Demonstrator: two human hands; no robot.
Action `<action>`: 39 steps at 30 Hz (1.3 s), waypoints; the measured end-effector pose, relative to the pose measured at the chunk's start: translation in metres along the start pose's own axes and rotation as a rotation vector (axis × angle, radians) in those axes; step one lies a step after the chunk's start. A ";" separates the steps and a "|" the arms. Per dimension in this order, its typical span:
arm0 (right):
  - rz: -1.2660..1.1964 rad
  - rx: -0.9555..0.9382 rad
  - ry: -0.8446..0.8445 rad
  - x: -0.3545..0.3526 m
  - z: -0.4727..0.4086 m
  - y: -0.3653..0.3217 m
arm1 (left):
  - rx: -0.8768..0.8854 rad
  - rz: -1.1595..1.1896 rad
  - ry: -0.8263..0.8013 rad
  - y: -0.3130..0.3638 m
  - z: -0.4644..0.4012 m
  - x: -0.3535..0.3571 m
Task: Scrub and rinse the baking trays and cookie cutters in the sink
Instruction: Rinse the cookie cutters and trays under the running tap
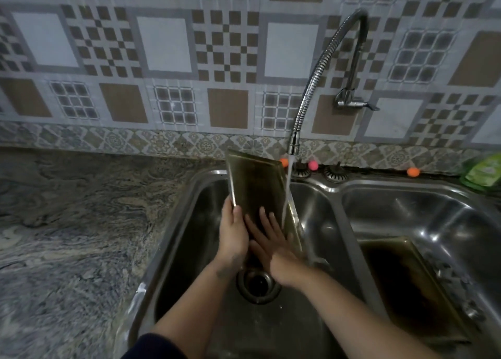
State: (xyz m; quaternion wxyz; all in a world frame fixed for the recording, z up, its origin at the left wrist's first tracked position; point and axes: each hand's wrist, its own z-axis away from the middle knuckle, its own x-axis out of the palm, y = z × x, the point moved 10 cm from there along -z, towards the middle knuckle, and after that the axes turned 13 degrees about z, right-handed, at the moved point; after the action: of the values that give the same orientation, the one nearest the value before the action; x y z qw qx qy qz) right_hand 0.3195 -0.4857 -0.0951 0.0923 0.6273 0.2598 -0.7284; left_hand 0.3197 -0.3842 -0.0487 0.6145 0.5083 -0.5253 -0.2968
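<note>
Over the left sink [189, 223], a tray [254, 185] stands on end, long axis toward twelve o'clock; left hand [233, 234] grips its edge, right hand [271, 242] lies flat on it, water [287, 188] at three o'clock.

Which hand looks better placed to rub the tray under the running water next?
The right hand: its fingers already lie flat on the tray beside the water stream, while the left hand grips the tray's left edge, steadying it.

The tray [257, 185] above the left hand [233, 234] is dull, tarnished metal; around it, the sink [406, 204] is shiny steel, and the counter [81, 223] is veined polished stone.
</note>
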 end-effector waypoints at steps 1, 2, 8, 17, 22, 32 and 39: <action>0.048 -0.006 -0.028 0.011 0.008 0.008 | -0.017 0.019 0.049 -0.003 -0.002 -0.010; 0.082 0.005 -0.052 0.015 0.016 0.017 | -0.032 0.010 0.081 -0.007 -0.003 -0.019; 0.182 0.166 -0.054 -0.012 0.002 0.050 | -0.129 0.061 0.031 -0.034 0.012 -0.023; 0.506 0.291 0.044 -0.071 -0.016 0.074 | -0.216 0.126 -0.097 -0.034 0.020 0.000; -0.071 0.467 0.084 -0.070 0.021 0.107 | -0.203 0.156 -0.080 -0.025 0.010 0.001; -0.480 0.565 0.406 -0.082 0.070 0.114 | -0.118 -0.108 -0.226 -0.046 0.009 0.027; 0.096 0.618 0.387 -0.161 0.090 0.125 | -0.177 -0.184 -0.390 -0.093 0.021 0.083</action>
State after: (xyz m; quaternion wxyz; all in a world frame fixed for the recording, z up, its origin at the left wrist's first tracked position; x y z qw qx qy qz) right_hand 0.3304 -0.6671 0.0340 -0.1183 0.7632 0.0102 -0.6351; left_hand 0.3381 -0.4939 -0.1084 0.5138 0.4311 -0.5573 -0.4894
